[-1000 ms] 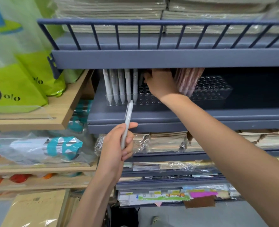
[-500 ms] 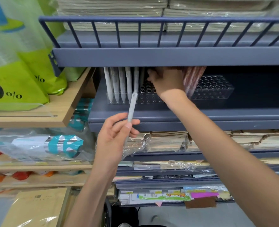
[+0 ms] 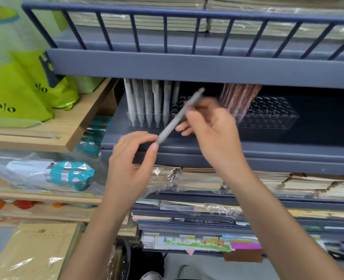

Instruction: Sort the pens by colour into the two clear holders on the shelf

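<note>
Sorting looked partly done: white pens (image 3: pixel 147 100) stood in a row in the left holder (image 3: pixel 129 118), and pinkish pens (image 3: pixel 237 96) leaned in the right holder (image 3: pixel 278 118), at three o'clock from it. One grey pen (image 3: pixel 179 116) was not yet placed, slanting from seven to one o'clock before the shelf (image 3: pixel 207 148). The left hand (image 3: pixel 132 158) pinched its lower end, and the blurred right hand (image 3: pixel 213 134) held its middle between curled fingers.
</note>
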Action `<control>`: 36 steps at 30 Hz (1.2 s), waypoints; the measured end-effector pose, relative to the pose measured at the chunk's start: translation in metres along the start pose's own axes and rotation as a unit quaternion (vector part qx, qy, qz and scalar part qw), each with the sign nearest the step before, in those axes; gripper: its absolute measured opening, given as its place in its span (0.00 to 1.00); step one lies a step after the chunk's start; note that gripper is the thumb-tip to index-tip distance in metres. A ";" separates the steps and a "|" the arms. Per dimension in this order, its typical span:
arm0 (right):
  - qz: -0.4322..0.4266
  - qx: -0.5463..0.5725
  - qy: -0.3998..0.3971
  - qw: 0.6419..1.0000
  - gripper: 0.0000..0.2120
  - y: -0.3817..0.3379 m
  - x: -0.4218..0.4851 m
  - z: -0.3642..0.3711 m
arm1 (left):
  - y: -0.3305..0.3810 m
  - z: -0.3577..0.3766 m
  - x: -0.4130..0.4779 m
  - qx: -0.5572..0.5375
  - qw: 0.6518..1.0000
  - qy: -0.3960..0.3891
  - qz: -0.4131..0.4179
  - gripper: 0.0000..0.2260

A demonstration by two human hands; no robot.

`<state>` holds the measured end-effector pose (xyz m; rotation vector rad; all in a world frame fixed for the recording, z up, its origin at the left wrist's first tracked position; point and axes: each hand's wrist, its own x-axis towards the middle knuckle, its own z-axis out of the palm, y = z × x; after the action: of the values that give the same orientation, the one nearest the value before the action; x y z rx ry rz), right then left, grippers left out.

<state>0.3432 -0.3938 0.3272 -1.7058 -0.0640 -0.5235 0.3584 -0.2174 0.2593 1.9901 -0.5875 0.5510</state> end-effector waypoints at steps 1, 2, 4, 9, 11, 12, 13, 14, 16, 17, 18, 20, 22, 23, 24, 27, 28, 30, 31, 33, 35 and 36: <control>-0.020 -0.005 0.025 0.999 0.02 0.001 0.003 -0.004 | -0.009 -0.002 0.000 0.074 0.997 -0.012 0.024 0.11; -0.042 -0.020 0.054 0.997 0.02 0.003 0.005 -0.008 | -0.017 -0.002 0.000 0.136 0.989 -0.023 0.045 0.14; -0.070 -0.069 0.107 0.989 0.03 0.009 0.010 -0.012 | -0.031 0.001 -0.004 0.215 0.972 -0.027 0.087 0.17; -0.114 -0.120 0.168 0.972 0.16 0.026 0.026 -0.008 | -0.048 0.013 -0.008 0.244 0.957 0.041 0.151 0.17; -0.153 -0.131 0.159 0.967 0.11 0.030 0.034 -0.005 | -0.052 0.017 -0.008 0.248 0.953 0.068 0.164 0.17; -0.155 -0.145 0.152 0.965 0.07 0.030 0.036 -0.003 | -0.053 0.019 -0.008 0.250 0.950 0.077 0.169 0.16; -0.143 -0.159 0.149 0.965 0.05 0.030 0.040 -0.001 | -0.054 0.020 -0.007 0.251 0.949 0.083 0.174 0.16; -0.118 -0.167 0.147 0.968 0.04 0.028 0.044 0.000 | -0.055 0.020 -0.007 0.251 0.947 0.087 0.180 0.16; -0.073 -0.192 0.138 0.969 0.08 0.023 0.054 0.002 | -0.057 0.019 -0.006 0.250 0.946 0.087 0.187 0.16; -0.058 -0.216 0.130 0.966 0.11 0.020 0.060 0.003 | -0.058 0.019 -0.006 0.250 0.946 0.086 0.190 0.17; -0.043 -0.241 0.117 0.963 0.13 0.014 0.065 0.004 | -0.058 0.018 -0.007 0.251 0.945 0.085 0.192 0.17; -0.013 -0.280 0.094 0.955 0.14 0.004 0.072 0.008 | -0.058 0.018 -0.007 0.249 0.945 0.083 0.196 0.17; 0.017 -0.325 0.078 0.942 0.16 -0.003 0.075 0.012 | -0.057 0.018 -0.006 0.246 0.945 0.085 0.197 0.17; 0.030 -0.344 0.073 0.935 0.17 -0.005 0.076 0.014 | -0.057 0.018 -0.006 0.244 0.946 0.086 0.197 0.17; 0.038 -0.355 0.067 0.932 0.18 -0.007 0.075 0.016 | -0.057 0.018 -0.007 0.244 0.946 0.087 0.196 0.17; 0.037 -0.362 0.060 0.930 0.17 -0.012 0.074 0.015 | -0.058 0.018 -0.007 0.244 0.946 0.088 0.195 0.17; 0.035 -0.365 0.064 0.928 0.17 -0.014 0.072 0.015 | -0.059 0.019 -0.007 0.243 0.946 0.090 0.195 0.17; 0.020 -0.372 0.074 0.925 0.17 -0.013 0.070 0.013 | -0.059 0.019 -0.007 0.244 0.945 0.093 0.196 0.17; 0.011 -0.374 0.079 0.924 0.17 -0.012 0.068 0.014 | -0.060 0.020 -0.007 0.244 0.945 0.094 0.198 0.17; 0.006 -0.378 0.081 0.922 0.17 -0.009 0.067 0.015 | -0.062 0.021 -0.007 0.246 0.943 0.098 0.202 0.17; 0.012 -0.386 0.073 0.919 0.18 -0.006 0.070 0.018 | -0.063 0.022 -0.007 0.250 0.941 0.103 0.203 0.17; 0.016 -0.384 0.068 0.921 0.20 -0.006 0.072 0.019 | -0.063 0.023 -0.007 0.251 0.940 0.104 0.204 0.17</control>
<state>0.4113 -0.3924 0.3573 -2.4203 0.3083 -0.6944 0.3945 -0.2095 0.2028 2.2457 -0.7898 1.2561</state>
